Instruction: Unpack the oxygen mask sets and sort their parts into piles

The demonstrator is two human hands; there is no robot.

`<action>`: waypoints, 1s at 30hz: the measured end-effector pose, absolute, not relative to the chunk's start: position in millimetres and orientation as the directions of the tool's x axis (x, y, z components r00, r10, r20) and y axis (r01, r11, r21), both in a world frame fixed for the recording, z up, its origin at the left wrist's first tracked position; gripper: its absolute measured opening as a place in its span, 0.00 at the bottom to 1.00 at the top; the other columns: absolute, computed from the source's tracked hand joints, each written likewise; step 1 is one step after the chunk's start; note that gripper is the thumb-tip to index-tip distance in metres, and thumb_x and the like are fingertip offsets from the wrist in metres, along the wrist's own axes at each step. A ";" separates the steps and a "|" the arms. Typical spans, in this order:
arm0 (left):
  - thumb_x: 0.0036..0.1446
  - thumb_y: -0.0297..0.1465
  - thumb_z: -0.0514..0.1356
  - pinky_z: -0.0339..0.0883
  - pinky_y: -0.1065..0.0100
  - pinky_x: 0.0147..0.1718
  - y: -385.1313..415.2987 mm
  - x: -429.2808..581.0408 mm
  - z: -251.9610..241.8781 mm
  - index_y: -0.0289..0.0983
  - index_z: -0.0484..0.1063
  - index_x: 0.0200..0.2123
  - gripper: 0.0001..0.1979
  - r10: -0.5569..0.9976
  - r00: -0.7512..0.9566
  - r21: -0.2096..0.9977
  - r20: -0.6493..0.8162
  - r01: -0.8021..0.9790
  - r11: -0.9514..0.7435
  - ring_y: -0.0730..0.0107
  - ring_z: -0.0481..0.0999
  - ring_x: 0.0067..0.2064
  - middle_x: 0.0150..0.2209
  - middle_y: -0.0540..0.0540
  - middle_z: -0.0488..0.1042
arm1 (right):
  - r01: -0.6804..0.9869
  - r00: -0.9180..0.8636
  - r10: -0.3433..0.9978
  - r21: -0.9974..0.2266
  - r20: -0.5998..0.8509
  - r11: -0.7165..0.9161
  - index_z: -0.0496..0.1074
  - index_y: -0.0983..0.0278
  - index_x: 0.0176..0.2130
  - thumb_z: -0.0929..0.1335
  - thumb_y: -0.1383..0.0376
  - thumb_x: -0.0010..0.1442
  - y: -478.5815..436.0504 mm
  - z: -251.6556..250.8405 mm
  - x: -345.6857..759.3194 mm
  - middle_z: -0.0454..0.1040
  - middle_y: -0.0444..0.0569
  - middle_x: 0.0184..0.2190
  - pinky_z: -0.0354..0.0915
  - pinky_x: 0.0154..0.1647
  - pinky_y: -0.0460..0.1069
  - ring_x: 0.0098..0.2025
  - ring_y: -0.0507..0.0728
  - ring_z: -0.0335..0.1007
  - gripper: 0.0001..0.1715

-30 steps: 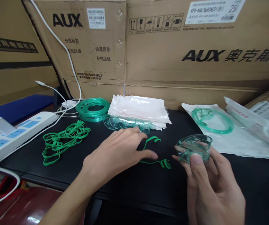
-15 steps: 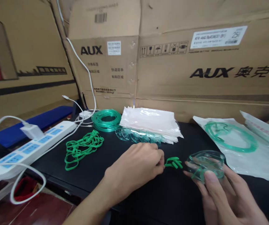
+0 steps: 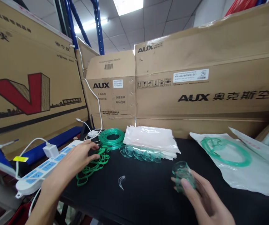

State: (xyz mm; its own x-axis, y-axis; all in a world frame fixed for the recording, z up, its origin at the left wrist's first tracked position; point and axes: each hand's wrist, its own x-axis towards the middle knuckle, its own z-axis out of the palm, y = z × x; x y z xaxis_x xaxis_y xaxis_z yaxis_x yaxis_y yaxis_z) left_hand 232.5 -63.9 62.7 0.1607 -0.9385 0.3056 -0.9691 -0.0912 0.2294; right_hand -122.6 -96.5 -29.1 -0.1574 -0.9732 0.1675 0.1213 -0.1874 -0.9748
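Note:
My left hand [image 3: 84, 154] is over the bundle of green elastic straps [image 3: 94, 168], its thumb and fingers apart. Whether it touches the straps is hard to tell. My right hand [image 3: 202, 195] grips a clear green face mask [image 3: 183, 176], thumb on the near side and fingers around the back. A row of similar clear green masks [image 3: 141, 153] lies in front of a stack of white pouches [image 3: 150, 139]. A few thin clear strips [image 3: 121, 182] lie on the black table [image 3: 146, 193] between my hands.
Coiled green tubing [image 3: 111, 137] sits behind the straps. A white power strip [image 3: 28, 184] with a plugged-in charger [image 3: 50, 150] runs along the left edge. On the right, a white pouch [image 3: 237, 179] bears another green tube coil [image 3: 244, 164]. Large cardboard boxes [image 3: 157, 103] stand behind.
My left hand has moved left from the table's middle to the green straps, uncovering the thin clear strips. The small green pieces beside it no longer show. The mask has turned and the view has tilted up.

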 end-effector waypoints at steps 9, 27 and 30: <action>0.64 0.48 0.60 0.67 0.68 0.41 -61.3 118.5 77.1 0.47 0.80 0.45 0.15 -0.955 -0.235 0.634 0.180 -0.715 0.295 0.66 0.77 0.41 0.42 0.52 0.80 | -0.137 0.042 -0.915 -0.904 0.402 -0.404 0.79 0.58 0.49 0.74 0.53 0.59 -91.6 -21.9 -118.5 0.81 0.51 0.49 0.75 0.55 0.55 0.52 0.65 0.78 0.21; 0.67 0.44 0.58 0.66 0.58 0.57 -102.2 64.3 43.2 0.38 0.82 0.45 0.19 -0.911 -0.364 0.954 0.193 -0.148 0.261 0.60 0.76 0.51 0.44 0.45 0.81 | -0.180 0.022 -0.885 -0.869 0.466 -0.462 0.78 0.59 0.52 0.72 0.53 0.63 -92.2 -0.6 -126.7 0.79 0.52 0.54 0.74 0.54 0.58 0.54 0.65 0.77 0.21; 0.65 0.45 0.61 0.69 0.57 0.56 -100.3 67.6 43.5 0.37 0.82 0.46 0.19 -0.886 -0.440 0.973 0.146 -0.097 0.209 0.59 0.75 0.54 0.47 0.44 0.81 | -0.112 0.009 -0.896 -0.890 0.445 -0.443 0.77 0.60 0.49 0.73 0.53 0.61 -95.7 -3.1 -123.7 0.79 0.53 0.51 0.73 0.55 0.57 0.56 0.65 0.75 0.20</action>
State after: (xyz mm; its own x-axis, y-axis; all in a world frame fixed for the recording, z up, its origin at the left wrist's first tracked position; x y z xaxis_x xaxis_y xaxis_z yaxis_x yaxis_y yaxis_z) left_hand 67.6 -100.3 43.5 -0.4398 -0.8861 0.1462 -0.0973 0.2088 0.9731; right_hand -123.7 -95.7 -3.1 0.0094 -0.8957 0.4447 -0.1116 -0.4428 -0.8896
